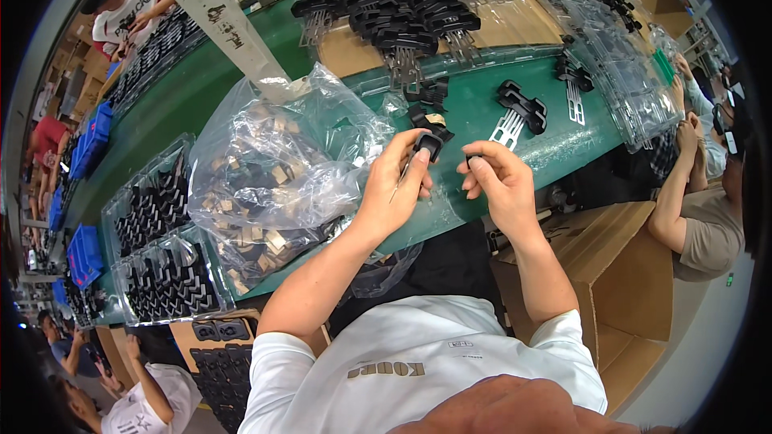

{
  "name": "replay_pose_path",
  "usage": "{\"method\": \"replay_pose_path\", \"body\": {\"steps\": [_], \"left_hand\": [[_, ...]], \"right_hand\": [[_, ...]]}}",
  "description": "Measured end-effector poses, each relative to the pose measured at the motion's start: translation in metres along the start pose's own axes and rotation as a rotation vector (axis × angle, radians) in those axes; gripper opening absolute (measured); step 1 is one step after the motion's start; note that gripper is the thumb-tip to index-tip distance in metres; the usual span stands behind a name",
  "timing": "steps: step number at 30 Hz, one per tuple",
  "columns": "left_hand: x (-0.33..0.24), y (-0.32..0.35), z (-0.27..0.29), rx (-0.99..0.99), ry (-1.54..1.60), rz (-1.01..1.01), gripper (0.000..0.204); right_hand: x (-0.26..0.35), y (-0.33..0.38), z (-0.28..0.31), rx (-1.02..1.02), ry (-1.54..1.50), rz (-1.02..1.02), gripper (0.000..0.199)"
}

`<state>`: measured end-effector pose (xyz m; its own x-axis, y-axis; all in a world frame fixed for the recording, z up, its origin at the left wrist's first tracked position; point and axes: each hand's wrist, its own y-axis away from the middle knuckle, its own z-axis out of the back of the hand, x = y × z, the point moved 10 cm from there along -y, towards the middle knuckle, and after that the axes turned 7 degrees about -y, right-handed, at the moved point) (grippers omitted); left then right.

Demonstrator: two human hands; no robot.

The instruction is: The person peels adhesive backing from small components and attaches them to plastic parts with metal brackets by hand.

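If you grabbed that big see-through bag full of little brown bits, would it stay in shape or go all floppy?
The clear plastic bag would probably sag and crumple, since its thin film already lies in wrinkles on the green table. The small tan pieces sit loose inside, so they would likely slide to the lowest spot. It looks well filled, so it may feel heavier than it seems.

On the workbench [474, 124], a plastic bag of small parts [273, 177] lies left of both hands. Farther left sit trays of clips [161, 249]. The left hand [398, 185] holds a clip [429, 145] beside the right hand [494, 181]. Behind them lies a clip with prongs [521, 108]; a pile of clips [410, 0] sits farther back. A cardboard box [619, 273] stands below right.
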<state>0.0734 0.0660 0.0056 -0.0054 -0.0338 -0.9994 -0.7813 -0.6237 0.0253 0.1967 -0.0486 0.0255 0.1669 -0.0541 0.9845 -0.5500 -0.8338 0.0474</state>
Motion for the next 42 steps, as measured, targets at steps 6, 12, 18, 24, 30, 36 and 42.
{"method": "replay_pose_path", "body": {"steps": [6, 12, 18, 24, 30, 36, 42], "left_hand": [[-0.004, 0.0, 0.001, -0.041, 0.04, -0.12, 0.044], [0.005, 0.0, -0.003, -0.014, 0.13, -0.079, 0.047], [-0.003, 0.001, -0.004, 0.007, 0.049, -0.109, 0.045], [-0.002, 0.001, -0.003, 0.006, 0.001, -0.117, 0.045], [-0.003, 0.003, -0.002, -0.018, -0.037, -0.13, 0.048], [-0.004, 0.003, -0.005, 0.036, 0.095, -0.088, 0.047], [-0.006, 0.004, -0.006, 0.055, 0.092, -0.083, 0.05]], "right_hand": [[0.026, -0.001, -0.02, 0.097, 0.583, 0.37, 0.019], [0.025, 0.0, -0.026, -0.005, 0.581, 0.351, 0.019], [0.027, 0.003, -0.03, -0.028, 0.499, 0.409, 0.013], [0.025, -0.001, -0.015, -0.086, 0.441, 0.407, 0.011], [0.061, 0.002, -0.023, -0.108, 0.585, 0.651, 0.011], [0.066, -0.004, -0.041, -0.055, 0.64, 0.648, 0.01], [0.061, -0.011, -0.051, -0.018, 0.753, 0.687, 0.011]]}}
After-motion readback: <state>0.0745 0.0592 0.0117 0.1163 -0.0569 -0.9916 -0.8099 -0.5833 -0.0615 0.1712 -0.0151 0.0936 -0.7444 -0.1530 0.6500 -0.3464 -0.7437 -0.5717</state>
